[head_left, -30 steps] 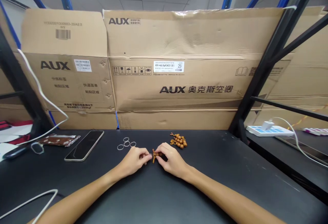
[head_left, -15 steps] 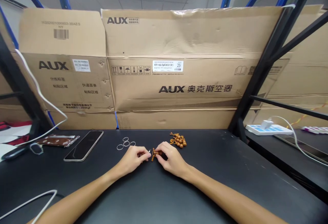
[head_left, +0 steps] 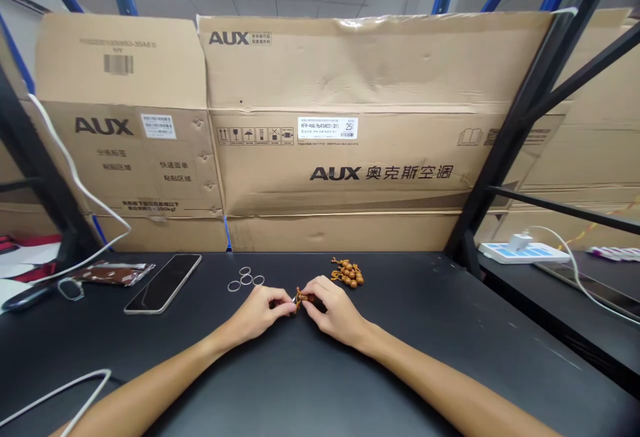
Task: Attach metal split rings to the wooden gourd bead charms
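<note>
Over the dark tabletop, my left hand (head_left: 264,312) pinches a small metal ring, mostly hidden by the fingertips. Just to its right, my right hand (head_left: 334,307) has thumb and fingers closed on a brown beaded pendant (head_left: 299,298) with an orange-brown cord loop. Ring and cord meet between the two hands; whether the ring passes through the loop I cannot tell. Several silver key rings (head_left: 245,279) lie behind my left hand. Beyond my right hand sits a small pile of similar beaded pendants (head_left: 350,274).
A smartphone (head_left: 164,284) and a brown packet (head_left: 115,273) lie to the left. White cables (head_left: 75,170) run along that side. Cardboard panels (head_left: 390,144) stand behind the black table (head_left: 310,384). A black metal frame (head_left: 505,130) and a power strip (head_left: 545,252) are at the right.
My left hand has moved slightly right, bringing the ring up against the pendant's cord. My right hand stays almost in place.
</note>
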Available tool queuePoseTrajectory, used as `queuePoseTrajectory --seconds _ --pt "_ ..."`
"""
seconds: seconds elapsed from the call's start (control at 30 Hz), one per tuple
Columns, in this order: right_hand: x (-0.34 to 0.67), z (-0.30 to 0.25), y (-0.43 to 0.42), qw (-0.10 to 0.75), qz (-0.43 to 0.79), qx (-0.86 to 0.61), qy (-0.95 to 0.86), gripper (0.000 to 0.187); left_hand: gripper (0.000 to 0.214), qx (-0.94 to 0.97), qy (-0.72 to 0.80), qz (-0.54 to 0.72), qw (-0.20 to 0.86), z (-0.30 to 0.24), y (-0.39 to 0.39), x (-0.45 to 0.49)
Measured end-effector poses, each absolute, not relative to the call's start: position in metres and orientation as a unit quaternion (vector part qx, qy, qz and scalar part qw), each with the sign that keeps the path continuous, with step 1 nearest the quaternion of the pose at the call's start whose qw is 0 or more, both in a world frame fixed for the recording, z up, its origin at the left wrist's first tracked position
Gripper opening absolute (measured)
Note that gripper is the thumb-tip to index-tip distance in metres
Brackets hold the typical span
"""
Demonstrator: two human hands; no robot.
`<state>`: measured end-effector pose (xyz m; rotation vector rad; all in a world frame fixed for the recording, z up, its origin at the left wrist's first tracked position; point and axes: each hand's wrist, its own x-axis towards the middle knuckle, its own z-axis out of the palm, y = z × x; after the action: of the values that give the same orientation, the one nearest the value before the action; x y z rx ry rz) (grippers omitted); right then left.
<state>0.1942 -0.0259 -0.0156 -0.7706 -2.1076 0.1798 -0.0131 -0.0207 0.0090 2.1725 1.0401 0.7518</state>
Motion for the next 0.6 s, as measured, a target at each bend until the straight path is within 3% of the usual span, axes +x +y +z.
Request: queuePoseTrajectory --seconds 0.6 --pt "0.194 -0.0146 -0.0262 0.333 0.06 -0.283 -0.897 0.01 0.022 0.827 0.379 0.313 0.273 0.0081 -0.0177 -0.0146"
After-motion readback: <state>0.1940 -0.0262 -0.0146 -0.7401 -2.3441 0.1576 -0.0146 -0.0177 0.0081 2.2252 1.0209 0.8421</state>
